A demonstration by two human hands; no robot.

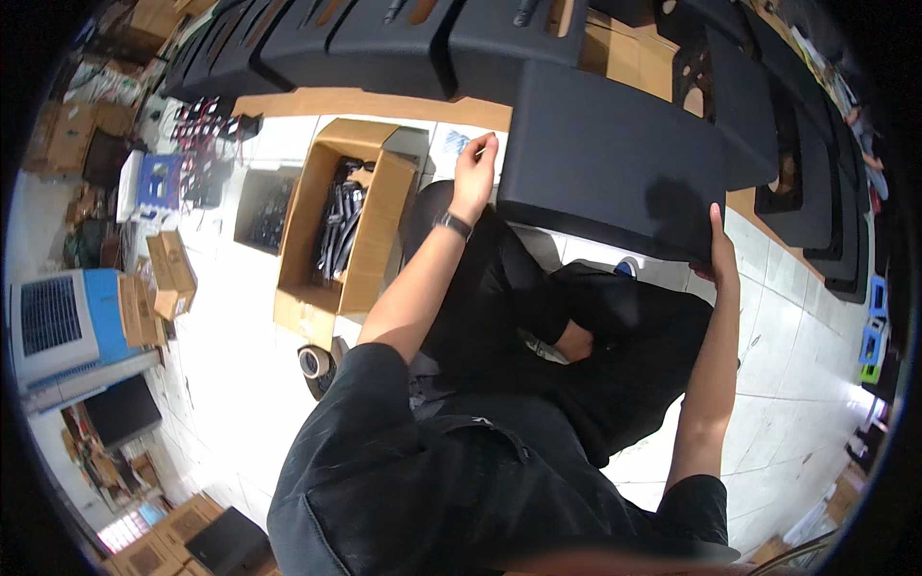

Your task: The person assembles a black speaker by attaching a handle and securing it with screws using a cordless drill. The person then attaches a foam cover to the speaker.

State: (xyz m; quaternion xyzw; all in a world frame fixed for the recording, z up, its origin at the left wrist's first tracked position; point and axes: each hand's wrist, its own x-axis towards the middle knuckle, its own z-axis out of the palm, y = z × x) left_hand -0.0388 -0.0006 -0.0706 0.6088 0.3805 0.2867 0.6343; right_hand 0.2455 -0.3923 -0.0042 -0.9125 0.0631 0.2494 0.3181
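Note:
A large black speaker cabinet (pixel 615 158) with a smooth broad face lies tilted in front of my crossed legs. My right hand (pixel 720 257) grips its near right corner, with the thumb lying along the side and the fingers curled under the edge. My left hand (pixel 473 182), with a dark watch on the wrist, is raised just beside the cabinet's left side. Its fingers are pinched together; what is between them, if anything, is too small to make out. To the left stands an open cardboard box (pixel 298 216) holding several black strap-like handles (pixel 341 221).
More black cabinets (pixel 384 48) line the far side on brown cardboard, and others (pixel 807 182) stand at the right. A roll of tape (pixel 313 362) lies on the white tiled floor by my left arm. An air cooler (pixel 58 322) and cartons (pixel 171 274) stand far left.

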